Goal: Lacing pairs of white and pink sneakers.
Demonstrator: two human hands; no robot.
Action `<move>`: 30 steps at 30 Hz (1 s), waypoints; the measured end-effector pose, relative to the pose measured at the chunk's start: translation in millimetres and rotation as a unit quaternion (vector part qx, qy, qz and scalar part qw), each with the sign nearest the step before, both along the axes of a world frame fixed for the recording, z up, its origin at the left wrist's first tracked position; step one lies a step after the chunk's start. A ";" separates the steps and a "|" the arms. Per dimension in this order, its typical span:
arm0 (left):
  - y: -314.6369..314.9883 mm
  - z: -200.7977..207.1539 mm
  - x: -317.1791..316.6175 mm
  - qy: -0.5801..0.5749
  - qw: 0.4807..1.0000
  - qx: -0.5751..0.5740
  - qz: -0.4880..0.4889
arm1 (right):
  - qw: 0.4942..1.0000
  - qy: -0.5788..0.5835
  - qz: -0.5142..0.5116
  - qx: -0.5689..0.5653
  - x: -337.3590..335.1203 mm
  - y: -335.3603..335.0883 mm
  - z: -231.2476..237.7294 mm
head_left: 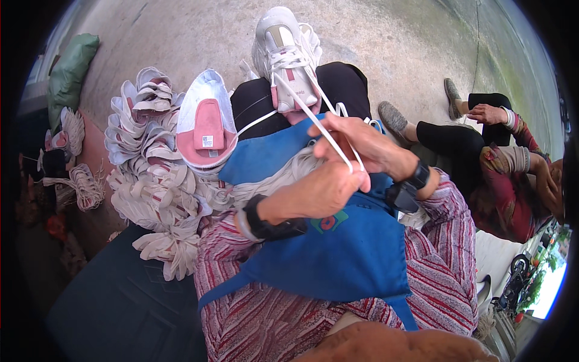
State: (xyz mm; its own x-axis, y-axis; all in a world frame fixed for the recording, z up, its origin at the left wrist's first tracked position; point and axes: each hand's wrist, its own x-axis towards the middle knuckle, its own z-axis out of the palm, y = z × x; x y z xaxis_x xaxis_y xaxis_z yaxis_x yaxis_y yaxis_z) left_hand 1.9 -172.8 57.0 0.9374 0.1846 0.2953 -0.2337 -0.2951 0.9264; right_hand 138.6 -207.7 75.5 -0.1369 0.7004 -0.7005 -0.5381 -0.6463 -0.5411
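– Looking down from the head view, which containers are there?
– A green sack (pixel 73 72) at the far left, its contents hidden. The blue apron (pixel 356 253) spread over the lap carries a bunch of loose white laces (pixel 274 181)
– And the hands?
– The left hand (pixel 322 194) pinches a white lace (pixel 300 105) between thumb and finger. The right hand (pixel 365 143) curls beside it, against the lace; whether its fingertips press together, I can't tell
– Where's the shoe?
– The white-and-pink shoe (pixel 279 30) is at the knees, toe pointing away, the lace running from its eyelets
– What about the surroundings?
– Shoe uppers (pixel 163 196) heaped on the left, a grey concrete floor (pixel 193 30) ahead, a seated co-worker (pixel 512 199) on the right, a motorbike (pixel 514 286) beyond
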 end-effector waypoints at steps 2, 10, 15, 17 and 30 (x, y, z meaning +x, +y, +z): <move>-4.8 -6.3 1.0 0.052 0.998 -0.048 -0.004 | 1.000 0.006 -0.024 0.016 -3.3 9.0 -3.9; 103.3 -14.0 -14.1 0.246 0.872 0.086 0.414 | 0.996 0.041 -0.011 0.073 -2.4 13.1 -7.1; 138.5 -38.3 4.8 0.166 0.873 0.224 0.401 | 0.996 0.001 0.017 0.091 -4.6 17.6 -8.3; 144.3 -38.2 9.0 0.176 0.879 0.239 0.372 | 0.993 -0.036 0.035 0.106 -2.7 17.0 -8.4; 155.1 -43.5 7.8 0.076 0.825 0.483 0.284 | 0.983 -0.064 0.085 0.151 4.5 15.1 2.6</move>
